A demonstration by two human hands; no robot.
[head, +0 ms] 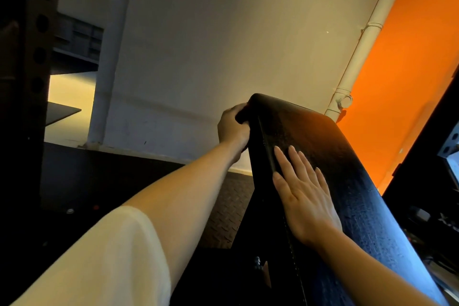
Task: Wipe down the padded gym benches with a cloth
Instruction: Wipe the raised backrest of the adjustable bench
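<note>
— From the head view, what is there, and how many of each?

— One padded bench [347, 169], its black pad tilted up steeply, and two bare hands on it. No cloth can be made out; something dark sits under the left hand [232, 129], but I cannot tell what it is.

— How do the fingers lie?

— The left hand is curled round the pad's top left corner, gripping its edge. The right hand [304, 196] lies flat on the pad face just below, fingers [295, 156] straight and slightly spread, the thumb along the left seam.

— Edges and room?

— The pad's rounded top edge stands against a pale wall [211, 45]. To its left there is open space down to a dark floor mat [231, 208]. On the right the pad runs close to dark equipment [422, 194]. A black upright [37, 32] with a column of round holes stands at the far left, well apart from the bench.

— Materials and shapes?

— The pad is black, grainy, slightly cracked upholstery with a piped seam along the left side. The mat has a diamond tread. A white pipe [367, 32] runs slantwise between the pale wall and an orange wall [409, 57]. A loose white sleeve [111, 256] covers the left upper arm.
</note>
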